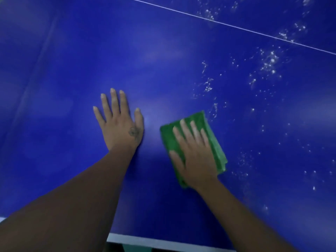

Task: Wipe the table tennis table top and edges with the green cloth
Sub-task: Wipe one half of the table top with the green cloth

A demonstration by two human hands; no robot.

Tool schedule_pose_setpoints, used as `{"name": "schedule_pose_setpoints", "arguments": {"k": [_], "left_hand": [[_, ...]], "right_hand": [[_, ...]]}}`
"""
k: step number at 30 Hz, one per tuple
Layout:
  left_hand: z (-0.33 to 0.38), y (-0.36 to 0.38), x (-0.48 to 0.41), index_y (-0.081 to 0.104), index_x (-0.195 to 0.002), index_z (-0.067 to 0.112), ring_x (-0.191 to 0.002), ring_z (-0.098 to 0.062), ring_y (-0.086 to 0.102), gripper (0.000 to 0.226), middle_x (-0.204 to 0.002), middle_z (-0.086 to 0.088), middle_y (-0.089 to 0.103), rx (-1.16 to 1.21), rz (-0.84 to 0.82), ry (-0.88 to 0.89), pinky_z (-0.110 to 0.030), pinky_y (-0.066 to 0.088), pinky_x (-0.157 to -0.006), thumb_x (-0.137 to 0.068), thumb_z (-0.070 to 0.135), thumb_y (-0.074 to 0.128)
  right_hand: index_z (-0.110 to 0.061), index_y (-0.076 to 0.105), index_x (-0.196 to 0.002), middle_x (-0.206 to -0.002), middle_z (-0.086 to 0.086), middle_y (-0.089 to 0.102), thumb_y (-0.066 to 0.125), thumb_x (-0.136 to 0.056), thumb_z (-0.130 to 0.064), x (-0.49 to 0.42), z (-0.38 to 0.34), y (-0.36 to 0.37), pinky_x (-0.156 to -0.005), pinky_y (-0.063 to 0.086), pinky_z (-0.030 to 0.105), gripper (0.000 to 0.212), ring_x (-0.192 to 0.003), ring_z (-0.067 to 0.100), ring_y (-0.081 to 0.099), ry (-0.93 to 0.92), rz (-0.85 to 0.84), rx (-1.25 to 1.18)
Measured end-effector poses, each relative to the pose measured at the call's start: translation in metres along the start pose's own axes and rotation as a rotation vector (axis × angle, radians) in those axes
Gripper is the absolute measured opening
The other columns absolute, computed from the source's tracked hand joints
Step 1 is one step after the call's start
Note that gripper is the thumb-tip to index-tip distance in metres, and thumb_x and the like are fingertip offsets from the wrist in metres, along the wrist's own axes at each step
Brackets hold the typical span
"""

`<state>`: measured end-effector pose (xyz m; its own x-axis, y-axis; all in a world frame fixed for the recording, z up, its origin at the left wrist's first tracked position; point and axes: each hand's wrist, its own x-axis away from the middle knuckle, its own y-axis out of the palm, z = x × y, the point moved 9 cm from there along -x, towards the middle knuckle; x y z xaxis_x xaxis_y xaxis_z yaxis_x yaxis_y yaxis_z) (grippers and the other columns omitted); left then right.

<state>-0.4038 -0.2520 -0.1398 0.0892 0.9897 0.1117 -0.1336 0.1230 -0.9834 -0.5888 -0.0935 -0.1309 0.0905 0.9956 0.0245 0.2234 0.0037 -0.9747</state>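
Left arm [72, 197] over the near edge of the table [163, 241], left hand [121, 128] flat and empty, bracing I guess; right hand [195, 157] presses green cloth [215, 146] flat-fingered beside droplets [269, 64].

You're in a games or sports room: blue table tennis table top [163, 60] fills view, thin white line [227, 24] far right, white edge stripe [154, 240] near.

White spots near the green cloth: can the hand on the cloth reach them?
Probably yes. The right hand lies flat on the green cloth, and the nearest white spots sit just past the cloth's far corner on the bare table, with nothing between them.
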Motion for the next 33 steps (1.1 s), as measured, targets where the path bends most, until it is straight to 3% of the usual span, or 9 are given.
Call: {"name": "schedule_pose_setpoints", "arguments": {"k": [4,8,14,17,21,25,33], "left_hand": [[-0.002,0.005,-0.005,0.015,-0.174,0.018,-0.168,-0.031,-0.001,0.078,-0.182,-0.002,0.005,0.009,0.071,-0.040,-0.061,0.000,-0.134,-0.107,0.057,0.025],[0.000,0.002,-0.006,0.023,-0.172,0.017,-0.168,-0.031,0.004,0.078,-0.182,-0.003,0.013,0.034,0.111,-0.037,-0.060,0.003,-0.134,-0.106,0.057,0.029],[-0.002,0.002,-0.006,0.027,-0.171,0.016,-0.168,-0.029,0.005,0.077,-0.181,-0.002,0.015,0.051,0.148,-0.040,-0.058,0.003,-0.135,-0.106,0.055,0.033],[-0.001,-0.001,-0.006,0.029,-0.171,0.015,-0.168,-0.030,0.008,0.076,-0.181,-0.003,0.018,0.047,0.167,-0.036,-0.058,0.004,-0.135,-0.106,0.054,0.035],[-0.001,-0.002,-0.006,0.033,-0.169,0.014,-0.168,-0.031,0.011,0.076,-0.180,-0.005,0.022,0.054,0.189,-0.036,-0.060,0.007,-0.134,-0.104,0.053,0.038],[-0.002,-0.001,-0.006,0.033,-0.169,0.014,-0.168,-0.030,0.011,0.075,-0.179,-0.005,0.023,0.070,0.208,-0.031,-0.059,0.005,-0.134,-0.104,0.052,0.040],[-0.002,-0.001,-0.006,0.031,-0.170,0.015,-0.168,-0.028,0.008,0.075,-0.180,-0.003,0.021,0.088,0.205,-0.030,-0.057,0.003,-0.135,-0.105,0.052,0.040]], "right_hand": [[-0.024,0.038,-0.169,-0.180,-0.001,0.022,0.054,-0.111,-0.050,0.032,-0.012,0.004,-0.132,0.024,0.057,0.065,-0.167,0.028,0.019,-0.135,-0.016,-0.097],[-0.026,0.037,-0.169,-0.181,-0.004,0.020,0.051,-0.110,-0.052,-0.026,-0.004,-0.001,-0.133,0.022,0.055,0.066,-0.168,0.026,0.016,-0.139,-0.018,-0.088],[-0.026,0.027,-0.173,-0.182,0.000,0.012,0.034,-0.112,-0.059,-0.186,0.053,-0.020,-0.136,0.007,0.048,0.069,-0.169,0.026,0.010,0.135,0.045,0.060],[-0.024,0.020,-0.174,-0.183,0.002,0.004,0.027,-0.113,-0.058,-0.216,0.044,-0.017,-0.135,0.003,0.051,0.070,-0.169,0.029,0.003,0.281,0.040,0.043],[-0.025,0.024,-0.173,-0.183,0.002,0.009,0.029,-0.111,-0.058,-0.220,-0.018,-0.007,-0.134,0.004,0.051,0.071,-0.169,0.028,0.008,0.066,0.002,0.034],[-0.028,0.031,-0.171,-0.182,-0.002,0.017,0.036,-0.109,-0.061,-0.242,0.003,-0.015,-0.135,0.006,0.047,0.070,-0.168,0.025,0.014,-0.052,0.012,0.014],[-0.025,0.016,-0.174,-0.183,0.000,0.002,0.026,-0.111,-0.063,-0.258,0.182,-0.057,-0.136,0.000,0.050,0.074,-0.169,0.026,-0.001,0.513,0.030,0.011]]}}
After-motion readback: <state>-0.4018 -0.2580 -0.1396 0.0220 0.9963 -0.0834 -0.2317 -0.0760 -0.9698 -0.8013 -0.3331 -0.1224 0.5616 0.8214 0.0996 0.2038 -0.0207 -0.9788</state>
